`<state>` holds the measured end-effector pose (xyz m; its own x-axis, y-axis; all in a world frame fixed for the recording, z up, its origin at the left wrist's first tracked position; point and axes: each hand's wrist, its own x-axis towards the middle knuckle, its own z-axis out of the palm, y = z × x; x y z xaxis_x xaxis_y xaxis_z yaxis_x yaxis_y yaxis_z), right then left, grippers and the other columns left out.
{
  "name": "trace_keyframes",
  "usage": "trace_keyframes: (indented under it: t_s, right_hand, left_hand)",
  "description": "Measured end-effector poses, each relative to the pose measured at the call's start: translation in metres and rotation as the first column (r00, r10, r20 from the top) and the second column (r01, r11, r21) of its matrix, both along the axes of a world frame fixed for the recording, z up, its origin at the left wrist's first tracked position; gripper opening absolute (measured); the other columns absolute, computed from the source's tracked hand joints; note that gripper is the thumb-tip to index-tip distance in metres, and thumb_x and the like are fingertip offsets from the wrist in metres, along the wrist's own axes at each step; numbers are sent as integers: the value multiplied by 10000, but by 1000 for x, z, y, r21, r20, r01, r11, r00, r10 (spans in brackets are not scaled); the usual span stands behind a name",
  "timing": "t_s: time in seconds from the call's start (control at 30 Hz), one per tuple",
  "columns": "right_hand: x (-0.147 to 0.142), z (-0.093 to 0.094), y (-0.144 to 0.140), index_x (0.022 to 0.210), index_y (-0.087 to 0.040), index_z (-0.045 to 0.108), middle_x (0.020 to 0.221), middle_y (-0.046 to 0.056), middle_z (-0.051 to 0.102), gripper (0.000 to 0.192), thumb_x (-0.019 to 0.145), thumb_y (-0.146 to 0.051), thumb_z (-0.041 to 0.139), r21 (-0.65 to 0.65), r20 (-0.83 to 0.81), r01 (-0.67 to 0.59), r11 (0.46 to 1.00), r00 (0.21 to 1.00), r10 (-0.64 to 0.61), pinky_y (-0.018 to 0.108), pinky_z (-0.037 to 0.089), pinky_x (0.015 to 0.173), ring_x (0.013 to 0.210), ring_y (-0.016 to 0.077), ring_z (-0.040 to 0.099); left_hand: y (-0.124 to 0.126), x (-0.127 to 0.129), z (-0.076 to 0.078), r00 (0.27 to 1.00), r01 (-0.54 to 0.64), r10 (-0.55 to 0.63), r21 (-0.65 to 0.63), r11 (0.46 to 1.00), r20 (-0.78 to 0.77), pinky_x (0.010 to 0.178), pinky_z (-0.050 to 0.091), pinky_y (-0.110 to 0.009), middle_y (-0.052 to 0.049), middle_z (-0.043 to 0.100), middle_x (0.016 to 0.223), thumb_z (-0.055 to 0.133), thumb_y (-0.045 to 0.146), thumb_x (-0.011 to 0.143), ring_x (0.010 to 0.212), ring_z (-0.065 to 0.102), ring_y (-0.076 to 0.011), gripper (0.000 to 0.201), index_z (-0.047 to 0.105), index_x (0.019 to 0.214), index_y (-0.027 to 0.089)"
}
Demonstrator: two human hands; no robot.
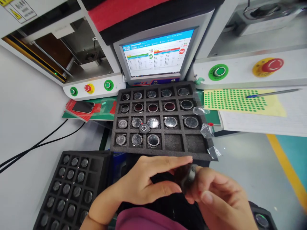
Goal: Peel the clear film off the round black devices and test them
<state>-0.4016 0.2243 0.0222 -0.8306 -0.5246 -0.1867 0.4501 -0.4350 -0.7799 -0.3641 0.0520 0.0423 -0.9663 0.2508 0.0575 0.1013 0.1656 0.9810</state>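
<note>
My left hand point(153, 180) grips a dark round smartwatch case point(188, 177) between outstretched fingers and thumb, in front of the foam tray's near edge. My right hand point(220, 195) holds the same case from the right, its fingers curled and thumb bent in. A small red spot shows at the right fingertips; I cannot tell what it is. Just beyond both hands lies the black foam tray point(174, 150), with round watch cases in most of its pockets. One watch case point(144, 128) rests back side up across the dividers.
A monitor point(159, 54) stands behind the tray between two white machines with buttons. At left are a phone point(83, 107) and another filled foam tray point(92, 182). Clear film scraps point(206, 131), a sheet of green dots point(235, 100) and a pen point(271, 93) lie right.
</note>
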Motion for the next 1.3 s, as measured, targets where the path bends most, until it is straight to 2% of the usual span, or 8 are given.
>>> trace_keyframes:
  t_s: [0.13,0.3,0.6,0.67,0.8,0.97,1.17,1.3]
  right_hand:
    - [0,-2,2,660,-219,671,533,16,636,176,757,-329,768,-13,-1,-91,996,996,91,230,499,515,498,141,593]
    - [0,-1,9,660,-226,680,557,15,650,177,759,-344,766,-20,101,-147,989,984,149,214,501,518,508,132,605]
    - [5,5,9,667,-253,695,585,0,655,143,743,-340,779,-99,258,-176,979,946,196,195,504,480,484,106,582]
    - [6,7,6,631,-240,678,562,-4,633,191,716,-361,799,-87,302,-167,982,935,186,197,494,463,464,101,560]
    - [7,13,2,562,-214,640,505,-12,577,297,623,-411,854,45,382,-108,993,921,83,199,474,462,451,99,537]
    - [7,15,0,541,-200,628,465,-4,565,316,625,-406,852,29,314,-116,993,944,102,192,449,451,422,94,519]
    - [11,23,-4,533,-208,626,484,-16,577,322,568,-390,888,102,436,-24,995,900,-23,182,438,477,452,83,510]
    - [10,17,-4,538,-197,572,484,-19,525,378,640,-451,834,81,307,-78,994,950,49,201,458,452,445,98,509]
  left_hand:
    - [-6,-2,1,999,37,-37,5,999,-12,863,568,-273,-64,661,1239,700,287,845,1006,667,-184,589,492,1393,342]
    - [-5,-1,1,999,46,-46,23,999,-16,841,587,-242,-63,633,1277,726,220,815,1089,642,-189,618,507,1379,341]
    - [-4,-2,-1,990,2,-7,-36,999,-142,998,522,-329,-81,642,1294,752,227,793,1155,629,-226,696,461,1419,310]
    - [-4,-1,-2,988,0,-6,-39,999,-154,988,530,-322,-82,639,1298,744,245,799,1151,632,-223,686,460,1420,308]
    - [-5,-1,-2,984,-4,-6,-56,998,-180,976,542,-324,-77,638,1301,740,257,803,1139,642,-224,674,465,1415,318]
    - [-6,-2,-1,980,-5,-6,-58,998,-200,987,534,-296,-80,632,1308,735,236,807,1144,637,-206,664,470,1413,300]
    - [-6,-1,0,981,-5,-7,-64,998,-192,984,538,-295,-64,626,1318,733,215,810,1138,640,-200,674,458,1417,321]
    - [-5,-1,1,972,-35,12,-91,995,-234,940,574,-327,-77,637,1302,707,249,833,1111,659,-225,650,447,1423,328]
